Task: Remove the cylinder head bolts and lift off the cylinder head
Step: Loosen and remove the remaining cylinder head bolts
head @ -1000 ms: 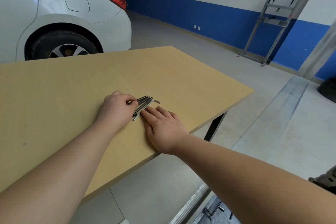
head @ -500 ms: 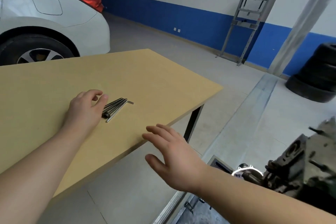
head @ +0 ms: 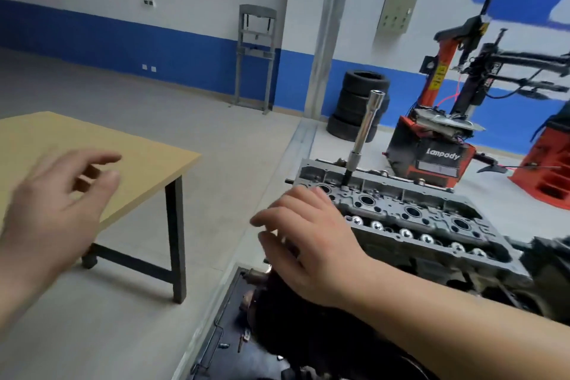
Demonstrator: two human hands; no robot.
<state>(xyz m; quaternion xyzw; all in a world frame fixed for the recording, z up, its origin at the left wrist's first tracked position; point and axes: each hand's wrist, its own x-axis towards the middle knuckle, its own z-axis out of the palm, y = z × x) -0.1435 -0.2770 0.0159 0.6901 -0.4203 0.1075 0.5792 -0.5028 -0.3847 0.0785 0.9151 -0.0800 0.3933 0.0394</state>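
Observation:
The grey cylinder head (head: 410,216) sits on the engine at centre right, its top face showing round bores and a row of shiny valve parts. A long chrome socket extension (head: 364,133) stands upright in a hole near the head's far left end. My right hand (head: 311,241) hovers with loosely spread fingers over the head's near left corner and holds nothing. My left hand (head: 52,210), blurred, hangs open in the air over the wooden table's near edge, also holding nothing. The bolts laid on the table are out of view.
A tan wooden table (head: 148,157) on black legs stands at left. Stacked tyres (head: 359,105) and a red tyre changer (head: 438,145) are behind the engine. A grey press frame (head: 256,55) stands by the blue-and-white wall. A dark tray (head: 228,333) lies on the floor below the engine.
Both hands left the bolts on the table. The view swung right from the table and car to the engine; my right hand moved over the cylinder head, my left hand lifted off the table.

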